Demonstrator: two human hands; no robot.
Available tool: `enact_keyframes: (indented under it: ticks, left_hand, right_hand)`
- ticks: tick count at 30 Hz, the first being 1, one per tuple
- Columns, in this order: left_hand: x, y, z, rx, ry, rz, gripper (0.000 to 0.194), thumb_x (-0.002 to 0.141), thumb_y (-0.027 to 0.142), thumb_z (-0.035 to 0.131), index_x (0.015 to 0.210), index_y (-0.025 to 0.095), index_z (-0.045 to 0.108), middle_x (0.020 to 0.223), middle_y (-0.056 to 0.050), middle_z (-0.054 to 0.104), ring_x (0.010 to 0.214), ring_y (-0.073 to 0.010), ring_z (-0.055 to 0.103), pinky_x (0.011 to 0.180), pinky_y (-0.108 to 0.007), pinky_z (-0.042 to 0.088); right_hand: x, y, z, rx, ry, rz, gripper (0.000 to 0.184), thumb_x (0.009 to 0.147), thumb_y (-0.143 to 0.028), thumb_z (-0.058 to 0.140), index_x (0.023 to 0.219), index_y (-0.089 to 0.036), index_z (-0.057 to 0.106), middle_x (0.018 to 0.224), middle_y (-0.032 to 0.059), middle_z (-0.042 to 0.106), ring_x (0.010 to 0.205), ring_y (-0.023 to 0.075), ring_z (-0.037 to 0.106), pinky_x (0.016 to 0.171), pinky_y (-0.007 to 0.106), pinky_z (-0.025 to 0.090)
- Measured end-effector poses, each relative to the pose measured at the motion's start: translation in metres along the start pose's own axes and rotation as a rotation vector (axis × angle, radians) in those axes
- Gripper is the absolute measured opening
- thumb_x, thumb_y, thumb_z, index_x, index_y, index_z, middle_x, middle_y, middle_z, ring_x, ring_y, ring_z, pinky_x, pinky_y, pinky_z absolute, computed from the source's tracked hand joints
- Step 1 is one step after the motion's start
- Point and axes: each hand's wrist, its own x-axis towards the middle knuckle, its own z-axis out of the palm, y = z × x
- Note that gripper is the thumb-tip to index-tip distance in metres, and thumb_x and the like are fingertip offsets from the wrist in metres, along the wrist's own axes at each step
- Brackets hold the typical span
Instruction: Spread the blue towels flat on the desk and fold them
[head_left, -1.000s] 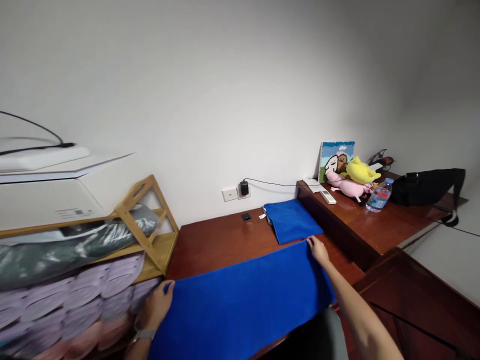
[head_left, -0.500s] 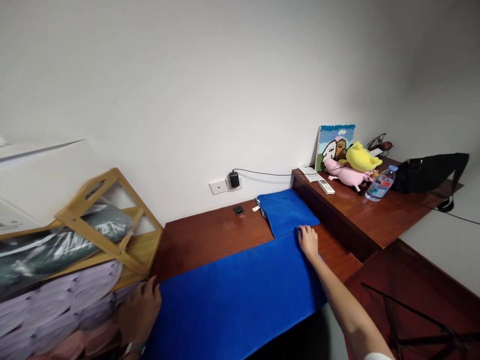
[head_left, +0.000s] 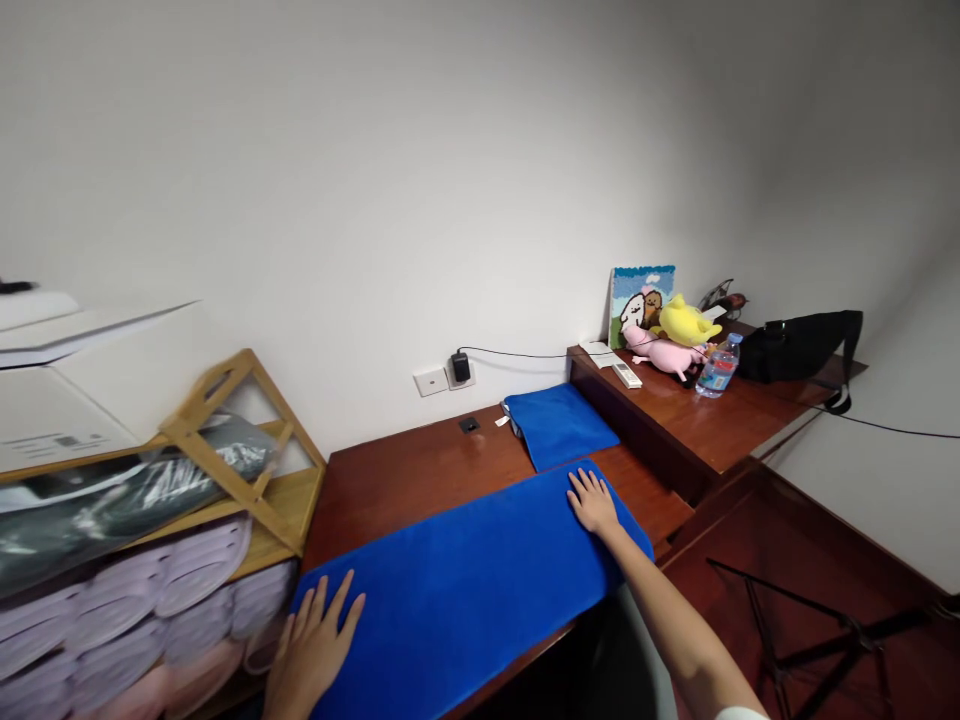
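Note:
A long blue cloth (head_left: 465, 580) lies flat along the front of the reddish-brown desk (head_left: 405, 478). My left hand (head_left: 315, 635) rests on its left end, palm down with the fingers spread. Near the far right corner of the same cloth, my right hand (head_left: 594, 500) lies flat, fingers apart. Neither hand grips anything. Just beyond my right hand sits a folded blue cloth (head_left: 566, 425) with a white tag and a grey edge at its left side.
To the left stands a wooden rack (head_left: 304, 505) with a plastic-wrapped dark bundle (head_left: 127, 505) and several lilac slippers (head_left: 202, 570). The raised desk part at right bears plush toys (head_left: 667, 352), a water bottle (head_left: 720, 368), a remote (head_left: 627, 375) and a black bag (head_left: 802, 345).
My left hand has moved right onto the cloth and spread its fingers. My right hand has let go of the cloth's far edge and flattened on top. The view has shifted slightly.

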Motion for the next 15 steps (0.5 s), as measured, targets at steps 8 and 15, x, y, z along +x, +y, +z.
enact_keyframes:
  ticks: [8, 15]
  left_hand:
    - [-0.026, -0.001, -0.013, 0.009, 0.045, 0.014, 0.078, 0.096, 0.059, 0.032, 0.160, 0.017, 0.049, 0.170, -0.019, 0.044, 0.159, -0.0366, 0.038, 0.128, -0.057, 0.031]
    - [-0.010, 0.006, -0.025, -0.010, 0.080, 0.060, 0.071, 0.097, 0.053, 0.037, 0.154, 0.017, 0.057, 0.166, -0.017, 0.051, 0.156, -0.0332, 0.044, 0.129, -0.056, 0.032]
  right_hand:
    - [-0.017, 0.007, 0.000, -0.042, -0.033, 0.038, 0.067, 0.111, -0.056, 0.024, 0.171, -0.027, 0.031, 0.179, 0.0034, 0.022, 0.166, 0.0277, 0.012, 0.133, 0.052, 0.006]
    - [-0.031, -0.081, 0.002, 0.009, 0.032, -0.239, 0.061, 0.111, -0.047, 0.031, 0.168, -0.027, 0.038, 0.177, 0.0036, 0.029, 0.166, 0.0280, 0.017, 0.134, 0.052, 0.009]
